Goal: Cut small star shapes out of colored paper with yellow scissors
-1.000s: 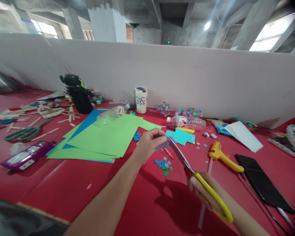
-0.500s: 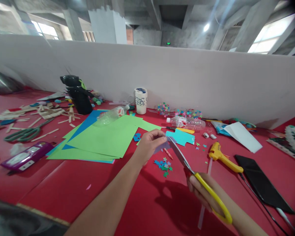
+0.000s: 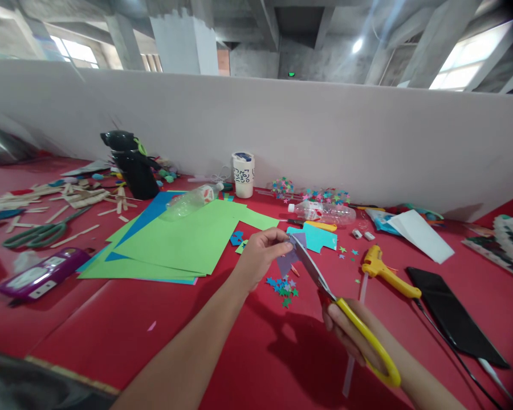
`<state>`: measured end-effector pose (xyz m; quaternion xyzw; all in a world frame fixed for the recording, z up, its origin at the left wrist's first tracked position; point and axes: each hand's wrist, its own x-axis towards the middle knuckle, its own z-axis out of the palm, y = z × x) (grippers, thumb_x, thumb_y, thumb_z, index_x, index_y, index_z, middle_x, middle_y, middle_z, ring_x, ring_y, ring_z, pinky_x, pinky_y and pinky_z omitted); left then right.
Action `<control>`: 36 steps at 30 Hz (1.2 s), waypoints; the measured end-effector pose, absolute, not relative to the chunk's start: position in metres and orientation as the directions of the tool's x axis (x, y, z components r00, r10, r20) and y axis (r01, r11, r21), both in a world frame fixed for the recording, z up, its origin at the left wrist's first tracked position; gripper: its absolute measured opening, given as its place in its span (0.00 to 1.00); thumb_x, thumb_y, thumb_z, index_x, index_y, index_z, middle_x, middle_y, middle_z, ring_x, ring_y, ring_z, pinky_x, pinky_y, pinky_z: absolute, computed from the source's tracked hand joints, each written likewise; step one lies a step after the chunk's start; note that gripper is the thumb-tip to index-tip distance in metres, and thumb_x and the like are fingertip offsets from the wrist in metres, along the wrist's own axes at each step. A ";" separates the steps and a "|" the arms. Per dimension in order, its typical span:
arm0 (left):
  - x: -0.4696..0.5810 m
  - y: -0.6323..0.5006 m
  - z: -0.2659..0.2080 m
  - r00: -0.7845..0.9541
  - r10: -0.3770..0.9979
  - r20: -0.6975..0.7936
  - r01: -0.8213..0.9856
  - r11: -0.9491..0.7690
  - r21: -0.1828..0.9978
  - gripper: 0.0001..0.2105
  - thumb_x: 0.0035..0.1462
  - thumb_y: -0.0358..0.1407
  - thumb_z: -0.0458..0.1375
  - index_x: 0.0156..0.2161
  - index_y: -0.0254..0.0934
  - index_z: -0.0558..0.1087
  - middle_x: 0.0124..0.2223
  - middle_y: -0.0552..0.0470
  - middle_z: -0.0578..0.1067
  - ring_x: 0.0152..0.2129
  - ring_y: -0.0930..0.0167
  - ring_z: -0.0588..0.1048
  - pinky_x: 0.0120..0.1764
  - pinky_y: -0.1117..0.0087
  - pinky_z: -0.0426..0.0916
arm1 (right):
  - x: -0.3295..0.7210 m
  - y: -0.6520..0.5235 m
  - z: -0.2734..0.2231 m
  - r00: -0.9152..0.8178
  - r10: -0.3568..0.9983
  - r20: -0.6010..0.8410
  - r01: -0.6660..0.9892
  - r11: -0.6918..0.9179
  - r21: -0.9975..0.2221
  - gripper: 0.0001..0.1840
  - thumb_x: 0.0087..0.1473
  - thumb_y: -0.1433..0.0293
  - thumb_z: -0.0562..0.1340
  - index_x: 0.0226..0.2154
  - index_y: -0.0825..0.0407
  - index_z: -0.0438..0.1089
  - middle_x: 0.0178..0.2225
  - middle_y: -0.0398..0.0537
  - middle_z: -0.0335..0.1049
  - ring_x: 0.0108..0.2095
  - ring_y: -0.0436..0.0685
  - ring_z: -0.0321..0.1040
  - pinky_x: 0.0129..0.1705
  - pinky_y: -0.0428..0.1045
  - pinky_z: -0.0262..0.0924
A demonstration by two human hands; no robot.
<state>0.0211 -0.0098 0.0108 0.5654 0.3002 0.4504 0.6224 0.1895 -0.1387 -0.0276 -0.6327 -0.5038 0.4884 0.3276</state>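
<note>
Between thumb and fingers my left hand (image 3: 263, 256) pinches a small piece of purple paper (image 3: 287, 263). My right hand (image 3: 346, 324) grips yellow-handled scissors (image 3: 311, 266), their blades pointing up and left to the paper's edge by my left fingertips. Whether the blades are fully closed on the paper is hard to see. Below the paper lies a small pile of blue and green paper stars (image 3: 284, 290). Just behind my hands is a cut piece of light blue paper (image 3: 316, 236).
Green sheets (image 3: 166, 245) lie at left, with a plastic bottle (image 3: 192, 202) on them. A black flask (image 3: 132, 168) and white cup (image 3: 243, 176) stand at the back. To the right are a yellow glue gun (image 3: 387, 270), its cable, and a black tablet-like slab (image 3: 455, 313).
The purple paper has turned in my left fingers, and more of it now shows around the blades. Both hands stay in nearly the same place; the view has shifted slightly.
</note>
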 end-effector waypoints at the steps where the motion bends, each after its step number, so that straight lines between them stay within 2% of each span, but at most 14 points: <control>1: 0.020 -0.009 0.011 0.417 0.899 0.138 -0.221 -0.047 0.974 0.03 0.42 0.32 0.59 0.25 0.34 0.70 0.26 0.56 0.68 0.25 0.76 0.64 0.33 0.74 0.59 | 0.190 -0.139 -0.028 0.009 0.960 -0.280 0.330 -0.267 -0.905 0.30 0.44 0.41 0.49 0.22 0.52 0.58 0.11 0.31 0.45 0.09 0.41 0.41 0.12 0.41 0.40; 6: 0.019 -0.008 0.011 0.435 0.890 0.138 -0.218 -0.044 0.975 0.03 0.42 0.31 0.59 0.25 0.33 0.70 0.26 0.56 0.68 0.25 0.77 0.64 0.32 0.75 0.58 | 0.192 -0.138 -0.028 -0.004 0.964 -0.266 0.363 -0.247 -0.898 0.31 0.43 0.40 0.49 0.23 0.53 0.59 0.13 0.32 0.47 0.09 0.41 0.42 0.12 0.41 0.41; 17: 0.024 -0.010 0.008 0.416 0.906 0.081 -0.248 0.027 0.968 0.04 0.41 0.31 0.60 0.26 0.33 0.71 0.25 0.56 0.69 0.21 0.78 0.64 0.29 0.75 0.58 | 0.181 -0.138 -0.028 0.033 0.961 -0.273 0.334 -0.268 -0.903 0.30 0.44 0.40 0.46 0.20 0.51 0.54 0.09 0.29 0.43 0.08 0.41 0.40 0.11 0.40 0.36; 25: 0.022 -0.009 0.009 0.430 0.898 0.098 -0.251 0.014 0.968 0.03 0.41 0.31 0.59 0.25 0.33 0.71 0.25 0.56 0.70 0.23 0.77 0.65 0.31 0.74 0.58 | 0.190 -0.134 -0.031 -0.005 0.975 -0.221 0.413 -0.199 -0.889 0.27 0.48 0.44 0.48 0.18 0.50 0.53 0.10 0.32 0.48 0.07 0.42 0.44 0.10 0.42 0.36; 33: 0.022 -0.009 0.009 0.431 0.897 0.096 -0.254 0.019 0.967 0.03 0.41 0.31 0.59 0.25 0.33 0.71 0.25 0.56 0.69 0.23 0.77 0.65 0.31 0.75 0.57 | 0.189 -0.132 -0.036 0.050 0.974 -0.222 0.399 -0.223 -0.889 0.21 0.50 0.53 0.52 0.18 0.50 0.51 0.09 0.31 0.45 0.07 0.42 0.42 0.10 0.42 0.35; 36: 0.022 -0.009 0.010 0.420 0.904 0.085 -0.256 0.029 0.966 0.04 0.40 0.32 0.60 0.24 0.33 0.71 0.24 0.57 0.69 0.22 0.78 0.64 0.30 0.75 0.58 | 0.192 -0.130 -0.039 0.033 0.969 -0.245 0.415 -0.236 -0.879 0.21 0.49 0.52 0.53 0.18 0.50 0.51 0.07 0.31 0.46 0.06 0.42 0.42 0.09 0.41 0.36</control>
